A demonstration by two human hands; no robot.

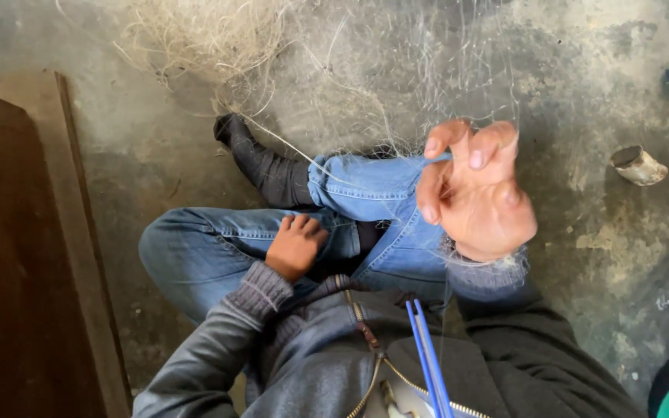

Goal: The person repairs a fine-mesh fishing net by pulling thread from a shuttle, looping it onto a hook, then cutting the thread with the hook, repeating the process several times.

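Head camera looks straight down at my lap, and I take the jeans [257,232] as my landmark: I sit cross-legged on the concrete floor [582,93], knees bent, one foot in a dark sock [261,159] poking out beyond the far edge of the denim.

My right hand [474,193] is raised above the right side of the jeans, close to the lens and a little blurred. Its thumb and forefinger are pressed together at the tips, pinching a thin pale strand of the fishing net [396,85]; the other fingers curl loosely behind them. A small blue piece shows just past the fingertips, but I cannot tell what it is.

The net itself is fine, nearly clear mesh. It drapes from the pinch across the upper hem of the jeans and spreads out over the floor beyond the sock, where it gathers into a tangled, straw-coloured heap at the far edge of the view.

My left hand [296,244] rests on the middle of the jeans, fingers curled under and pressed together into a loose fist; I cannot tell whether it grips anything.

Nearer me than the jeans, a blue cord [427,356] hangs down my grey zipped jacket [327,364]. Left of the jeans stands a brown wooden board [17,271]. Well to the right of them, a short pipe stub [638,165] lies on the floor.
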